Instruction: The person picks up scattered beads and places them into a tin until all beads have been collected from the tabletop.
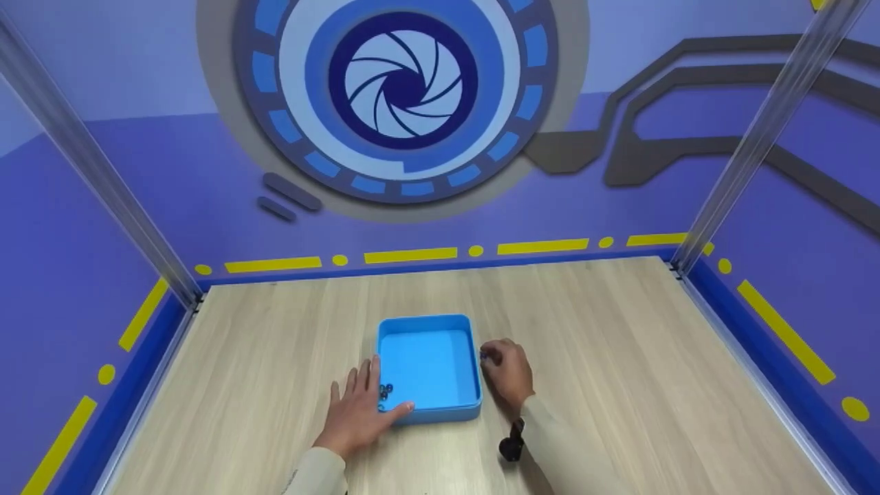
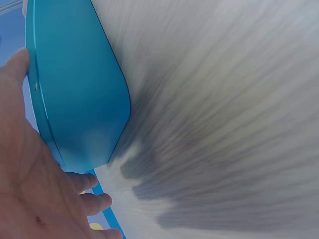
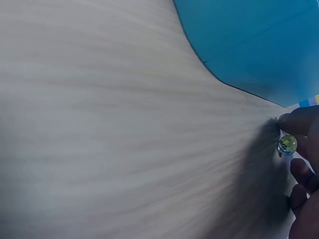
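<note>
A light-blue square box, open at the top, sits on the wooden table. Several small dark marbles lie together in its near left corner. My left hand rests against that corner with fingers spread along the left side and the thumb over the front rim. In the left wrist view its palm faces the box wall. Just outside the box's right side, my right hand holds a clear glass marble at its curled fingertips, low over the table. Part of that hand is cut off in the right wrist view.
The wooden table is bounded by a blue printed back wall and side walls. Metal posts stand at the back corners. A black device sits on the right wrist.
</note>
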Demonstrator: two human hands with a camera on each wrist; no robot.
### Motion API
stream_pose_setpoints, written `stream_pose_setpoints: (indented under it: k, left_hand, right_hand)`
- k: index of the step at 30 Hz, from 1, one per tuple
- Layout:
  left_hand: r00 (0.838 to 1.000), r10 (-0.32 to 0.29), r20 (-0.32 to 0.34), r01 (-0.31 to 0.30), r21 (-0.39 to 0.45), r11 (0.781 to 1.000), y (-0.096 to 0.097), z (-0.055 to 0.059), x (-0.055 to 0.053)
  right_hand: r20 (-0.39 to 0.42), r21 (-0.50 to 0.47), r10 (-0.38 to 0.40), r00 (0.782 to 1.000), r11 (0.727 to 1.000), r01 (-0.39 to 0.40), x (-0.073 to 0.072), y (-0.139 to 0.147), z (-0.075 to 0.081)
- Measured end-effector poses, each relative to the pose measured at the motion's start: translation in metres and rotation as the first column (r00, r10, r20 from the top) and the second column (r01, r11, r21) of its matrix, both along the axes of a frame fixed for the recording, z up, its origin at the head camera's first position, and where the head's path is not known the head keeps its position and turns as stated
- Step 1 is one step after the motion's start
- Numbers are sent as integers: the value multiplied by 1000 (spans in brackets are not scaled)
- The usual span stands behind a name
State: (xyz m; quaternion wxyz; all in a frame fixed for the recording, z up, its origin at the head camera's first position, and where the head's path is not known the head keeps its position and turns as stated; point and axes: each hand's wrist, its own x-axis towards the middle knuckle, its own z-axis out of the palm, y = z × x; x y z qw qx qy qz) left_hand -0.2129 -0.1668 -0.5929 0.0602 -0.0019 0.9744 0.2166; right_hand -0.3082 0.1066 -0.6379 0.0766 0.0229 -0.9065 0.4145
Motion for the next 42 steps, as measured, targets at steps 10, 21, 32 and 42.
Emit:
stream_pose_setpoints:
  k: [10, 21, 32, 42]
  left_hand:
    - [1000, -2, -5, 2, -5, 1000, 0, -1, 0]
    - [1000, -8, -17, 8, -2, 1000, -2, 0, 0]
    - [1000, -9, -9, 9, 8, 1000, 0, 0, -1]
    - [1000, -9, -12, 9, 6, 1000, -1, 0, -1]
  right_hand:
    - [-14, 29, -5, 1000, 1000, 5, 0, -1, -1]
    - [-16, 34, -12, 1000, 999, 13, 0, -3, 0]
    - [-7, 27, -26, 1000, 999, 26, 0, -3, -1]
    - [5, 4, -30, 1000, 1000, 30, 0, -4, 0]
